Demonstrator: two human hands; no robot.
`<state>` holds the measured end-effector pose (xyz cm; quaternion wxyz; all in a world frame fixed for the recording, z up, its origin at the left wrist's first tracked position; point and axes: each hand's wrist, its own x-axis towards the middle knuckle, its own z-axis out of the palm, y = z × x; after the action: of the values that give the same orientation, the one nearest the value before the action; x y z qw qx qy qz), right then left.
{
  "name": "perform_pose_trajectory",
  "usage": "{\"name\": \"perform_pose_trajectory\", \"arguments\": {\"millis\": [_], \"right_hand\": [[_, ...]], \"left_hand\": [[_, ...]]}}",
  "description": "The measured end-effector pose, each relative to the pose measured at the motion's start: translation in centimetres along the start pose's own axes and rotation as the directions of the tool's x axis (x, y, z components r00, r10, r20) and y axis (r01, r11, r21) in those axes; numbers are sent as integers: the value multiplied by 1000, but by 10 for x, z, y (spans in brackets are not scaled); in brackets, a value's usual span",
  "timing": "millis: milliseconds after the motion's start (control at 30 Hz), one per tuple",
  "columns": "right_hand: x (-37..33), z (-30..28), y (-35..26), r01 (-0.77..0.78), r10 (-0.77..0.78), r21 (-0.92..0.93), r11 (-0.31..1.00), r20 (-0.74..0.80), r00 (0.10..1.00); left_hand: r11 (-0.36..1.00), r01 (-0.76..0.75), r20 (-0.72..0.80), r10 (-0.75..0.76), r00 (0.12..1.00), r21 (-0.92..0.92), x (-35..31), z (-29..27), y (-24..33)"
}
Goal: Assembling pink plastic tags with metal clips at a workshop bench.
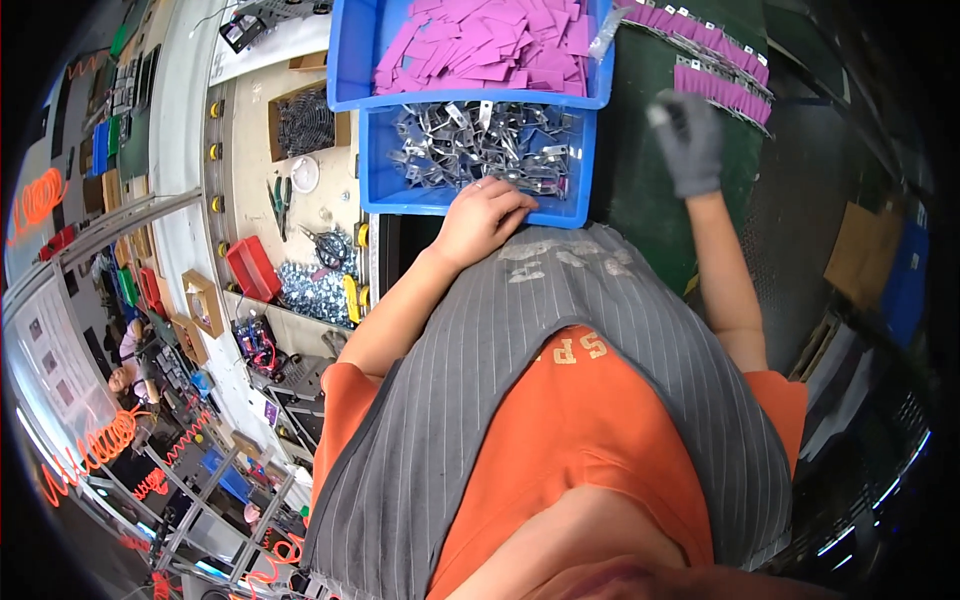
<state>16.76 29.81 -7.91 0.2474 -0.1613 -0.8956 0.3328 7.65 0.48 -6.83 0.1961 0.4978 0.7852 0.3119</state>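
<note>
My bare left hand (485, 218) rests at the near rim of a blue bin (400, 203) filled with small bent metal brackets (480, 140). Its fingers are bent together over the rim, and whatever they may hold is hidden. On the right, my right hand (692, 148), in a grey glove with pale fingertips, hovers over a green work surface (640, 200). Those fingers are curled in, slightly blurred, and I cannot make out anything in them. Just beyond it stand rows of purple pieces (720, 90) with metal brackets along them.
A second blue bin (350, 60) of loose purple pieces (490, 45) stands behind the first. Leftward, a bench carries pliers (279, 208), a red bin (253, 268), a white round lid (304, 174), scattered small metal parts (312, 293) and a box of dark coils (305, 125).
</note>
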Motion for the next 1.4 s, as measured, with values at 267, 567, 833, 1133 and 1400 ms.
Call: {"name": "perform_pose_trajectory", "arguments": {"millis": [267,567,833,1133,1400], "right_hand": [[4,119,-110,203,94,-302,931,740,666],[8,159,-102,391,147,-428,815,805,574],[-10,75,-129,172,159,-362,916,723,673],[-25,41,-92,-202,74,157,967,583,809],[-14,-9,-93,-52,-222,569,821,402,888]], "left_hand": [[993,-113,-50,111,993,-20,-6,-12,-1],[974,71,-424,27,905,215,50,-124,-15],[920,177,-199,-112,974,350,124,-137,-80],[736,-367,194,313,930,570,162,-120,-80],[989,-72,-123,88,988,128,121,-136,-31]]}}
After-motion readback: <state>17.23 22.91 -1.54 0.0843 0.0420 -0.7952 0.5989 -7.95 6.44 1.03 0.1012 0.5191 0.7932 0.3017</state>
